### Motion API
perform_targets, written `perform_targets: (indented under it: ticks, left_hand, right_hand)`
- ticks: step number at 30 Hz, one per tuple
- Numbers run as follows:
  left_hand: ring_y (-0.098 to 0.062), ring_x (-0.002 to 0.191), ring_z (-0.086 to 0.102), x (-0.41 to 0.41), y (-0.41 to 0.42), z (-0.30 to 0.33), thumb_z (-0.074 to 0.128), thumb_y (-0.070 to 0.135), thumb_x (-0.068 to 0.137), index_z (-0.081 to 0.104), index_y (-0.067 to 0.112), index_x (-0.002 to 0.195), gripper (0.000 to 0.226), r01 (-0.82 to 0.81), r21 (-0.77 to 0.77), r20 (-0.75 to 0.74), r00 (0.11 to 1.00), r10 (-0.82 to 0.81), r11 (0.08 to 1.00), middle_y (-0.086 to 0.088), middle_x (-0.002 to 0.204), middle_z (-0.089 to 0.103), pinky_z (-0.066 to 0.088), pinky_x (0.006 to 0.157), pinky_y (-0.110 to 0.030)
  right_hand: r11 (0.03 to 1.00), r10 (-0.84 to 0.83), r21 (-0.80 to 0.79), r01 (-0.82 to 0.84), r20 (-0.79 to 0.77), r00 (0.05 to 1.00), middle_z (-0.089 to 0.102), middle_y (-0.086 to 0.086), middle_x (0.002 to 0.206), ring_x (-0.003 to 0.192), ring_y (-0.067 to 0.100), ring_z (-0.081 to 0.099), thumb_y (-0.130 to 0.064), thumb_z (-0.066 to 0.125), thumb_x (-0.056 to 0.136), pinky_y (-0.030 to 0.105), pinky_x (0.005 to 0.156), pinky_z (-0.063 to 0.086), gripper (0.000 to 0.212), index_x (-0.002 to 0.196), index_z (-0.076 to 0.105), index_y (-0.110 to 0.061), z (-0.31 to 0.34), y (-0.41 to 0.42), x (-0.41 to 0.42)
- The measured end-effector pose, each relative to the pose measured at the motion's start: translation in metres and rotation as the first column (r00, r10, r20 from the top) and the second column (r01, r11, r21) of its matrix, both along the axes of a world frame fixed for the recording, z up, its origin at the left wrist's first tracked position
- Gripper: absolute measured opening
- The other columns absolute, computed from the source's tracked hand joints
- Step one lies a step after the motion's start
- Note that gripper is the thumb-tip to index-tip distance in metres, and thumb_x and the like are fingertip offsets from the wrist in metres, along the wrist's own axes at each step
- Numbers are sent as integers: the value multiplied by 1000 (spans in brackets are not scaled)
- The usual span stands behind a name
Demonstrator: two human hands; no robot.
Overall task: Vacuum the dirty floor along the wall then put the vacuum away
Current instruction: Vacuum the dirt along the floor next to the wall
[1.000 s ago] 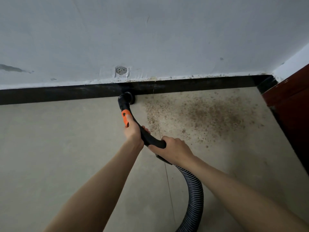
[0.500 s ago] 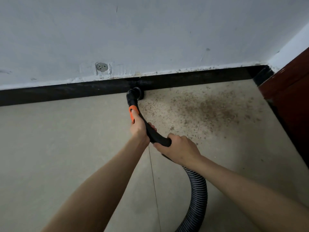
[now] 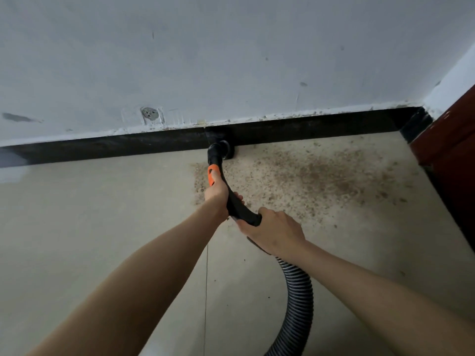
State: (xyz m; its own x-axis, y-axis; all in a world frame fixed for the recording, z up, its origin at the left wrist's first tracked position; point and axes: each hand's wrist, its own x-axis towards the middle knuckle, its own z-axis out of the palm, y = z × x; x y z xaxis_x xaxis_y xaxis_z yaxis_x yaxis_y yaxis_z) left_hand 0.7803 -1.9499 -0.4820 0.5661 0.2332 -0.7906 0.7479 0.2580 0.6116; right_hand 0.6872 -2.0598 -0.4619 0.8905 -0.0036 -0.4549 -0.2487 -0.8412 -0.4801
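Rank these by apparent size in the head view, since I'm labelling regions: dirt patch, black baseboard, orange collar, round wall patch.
1. black baseboard and dirt patch: too close to call
2. orange collar and round wall patch: look alike

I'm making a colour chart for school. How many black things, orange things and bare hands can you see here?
Black: 3, the vacuum nozzle, the curved wand handle and the baseboard.
Orange: 1, the collar on the wand.
Bare hands: 2, the left hand and right hand, both gripping the wand.
Total: 6.
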Motion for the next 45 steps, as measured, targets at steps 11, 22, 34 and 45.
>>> perform_targets:
  ticks: [11,22,34,45]
  left_hand:
    - [-24,54,57,-16,-63,-10,36,65,91,45,10,110,59,119,12,78,990,-119,993,-12,68,57,55,64,-36]
    - [-22,48,52,-19,-67,-3,42,61,92,48,7,117,61,151,-59,122,982,-143,987,-10,63,52,49,48,-29]
    - [-22,51,48,-5,86,7,40,70,87,46,8,106,65,-158,-32,135,978,161,987,-9,63,49,42,51,-30]
    - [-22,70,60,-16,119,4,37,71,88,40,7,134,79,-71,-22,32,997,71,997,-13,82,59,48,60,-33]
  right_hand:
    - [995,-95,32,93,40,995,51,-3,66,57,16,49,-70,46,87,30,50,32,50,71,41,-22,-15,-58,-23]
    - [968,-136,214,129,17,991,67,5,79,71,24,65,-53,50,93,31,58,42,37,79,51,-20,-22,-53,-24]
    - [961,243,122,-248,50,969,61,4,83,75,24,59,-50,49,91,32,58,41,37,95,53,-14,5,79,25]
    - [966,243,92,-243,2,970,69,8,89,78,26,66,-63,38,94,35,70,52,57,88,58,-10,-9,114,21]
